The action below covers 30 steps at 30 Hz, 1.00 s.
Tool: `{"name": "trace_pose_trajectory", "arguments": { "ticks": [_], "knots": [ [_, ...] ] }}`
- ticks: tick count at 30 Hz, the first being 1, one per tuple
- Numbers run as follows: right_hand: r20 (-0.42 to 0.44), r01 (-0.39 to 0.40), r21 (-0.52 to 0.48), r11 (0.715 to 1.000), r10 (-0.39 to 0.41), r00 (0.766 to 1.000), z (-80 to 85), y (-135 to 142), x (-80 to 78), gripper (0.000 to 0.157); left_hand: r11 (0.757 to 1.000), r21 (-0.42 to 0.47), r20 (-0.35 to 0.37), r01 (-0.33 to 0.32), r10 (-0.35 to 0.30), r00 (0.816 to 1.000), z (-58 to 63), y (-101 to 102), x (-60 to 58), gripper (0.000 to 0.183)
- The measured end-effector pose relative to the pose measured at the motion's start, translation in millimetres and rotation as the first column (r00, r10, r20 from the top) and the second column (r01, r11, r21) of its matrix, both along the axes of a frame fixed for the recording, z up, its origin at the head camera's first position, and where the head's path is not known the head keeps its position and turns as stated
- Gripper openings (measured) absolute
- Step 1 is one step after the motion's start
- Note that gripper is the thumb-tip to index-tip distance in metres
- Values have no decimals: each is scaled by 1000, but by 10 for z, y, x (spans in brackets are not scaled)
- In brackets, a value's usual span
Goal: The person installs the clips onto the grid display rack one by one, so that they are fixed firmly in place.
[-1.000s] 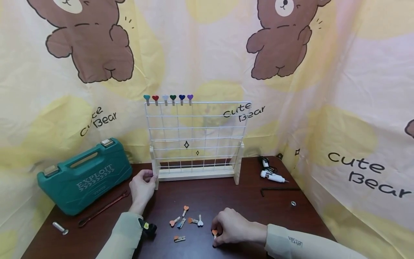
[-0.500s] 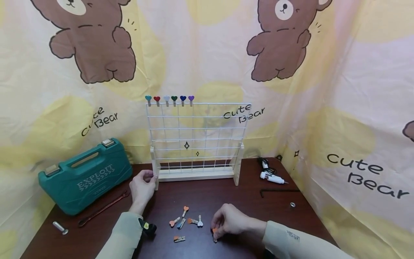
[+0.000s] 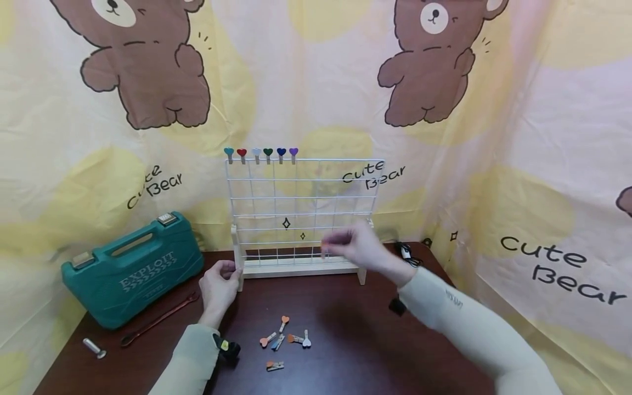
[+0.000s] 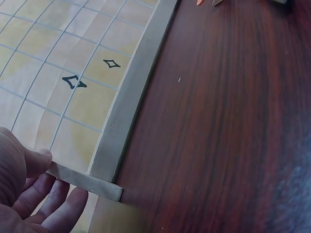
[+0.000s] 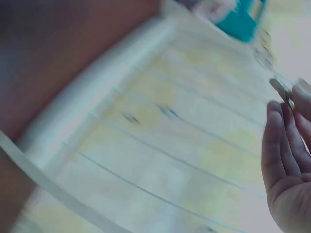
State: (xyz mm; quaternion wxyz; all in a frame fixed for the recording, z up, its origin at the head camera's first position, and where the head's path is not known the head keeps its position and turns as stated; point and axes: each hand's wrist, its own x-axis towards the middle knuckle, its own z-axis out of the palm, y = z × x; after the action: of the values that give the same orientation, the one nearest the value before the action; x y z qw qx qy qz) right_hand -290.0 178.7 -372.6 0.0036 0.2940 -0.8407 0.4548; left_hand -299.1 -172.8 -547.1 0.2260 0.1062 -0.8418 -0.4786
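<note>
My left hand (image 3: 219, 285) grips the left wooden post of the white wire grid rack (image 3: 306, 270); in the left wrist view the thumb lies on one side of the post (image 4: 87, 180) and the fingers on the other. In front of the rack's lower right part, my right hand (image 3: 360, 244) pinches a small clothespin (image 5: 280, 90) with an orange end, blurred in the head view. A row of heart clothespins (image 3: 268, 153) in several colours stands on the top wire's left half. Several loose heart clothespins (image 3: 278, 341), mostly orange, lie on the table.
A teal tool case (image 3: 138, 269) stands at the left, with a red wrench (image 3: 160, 319) and a bolt (image 3: 94, 348) before it. Behind my right forearm a black cord (image 3: 410, 255) shows. A printed curtain (image 3: 306, 71) hangs behind the table (image 3: 375, 351).
My right hand has lifted the orange clothespin off the table and moved up and forward to the rack. The left hand keeps its grip on the post.
</note>
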Motion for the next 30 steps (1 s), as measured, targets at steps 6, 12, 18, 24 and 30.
{"name": "trace_pose_trajectory", "arguments": {
  "ticks": [6,12,18,24,30],
  "knots": [
    [-267,68,-92,993,-90,960,864,-172,-321,17,1000,11,10,3,-3,1000,7,5,-8,17],
    [-341,93,-177,980,-150,928,1367,-378,-579,11,1000,9,16,6,-6,1000,18,6,-7,16],
    [-325,143,-165,976,-191,926,1516,-510,-809,9,1000,10,24,5,-5,1000,27,11,4,16],
    [-326,168,-90,982,-189,926,1515,-560,-913,8,1000,8,19,6,-6,1000,31,18,10,16],
    [-325,176,-67,982,-188,927,1485,-545,-891,14,1000,0,11,2,-2,1000,27,16,9,15]
  ]
}}
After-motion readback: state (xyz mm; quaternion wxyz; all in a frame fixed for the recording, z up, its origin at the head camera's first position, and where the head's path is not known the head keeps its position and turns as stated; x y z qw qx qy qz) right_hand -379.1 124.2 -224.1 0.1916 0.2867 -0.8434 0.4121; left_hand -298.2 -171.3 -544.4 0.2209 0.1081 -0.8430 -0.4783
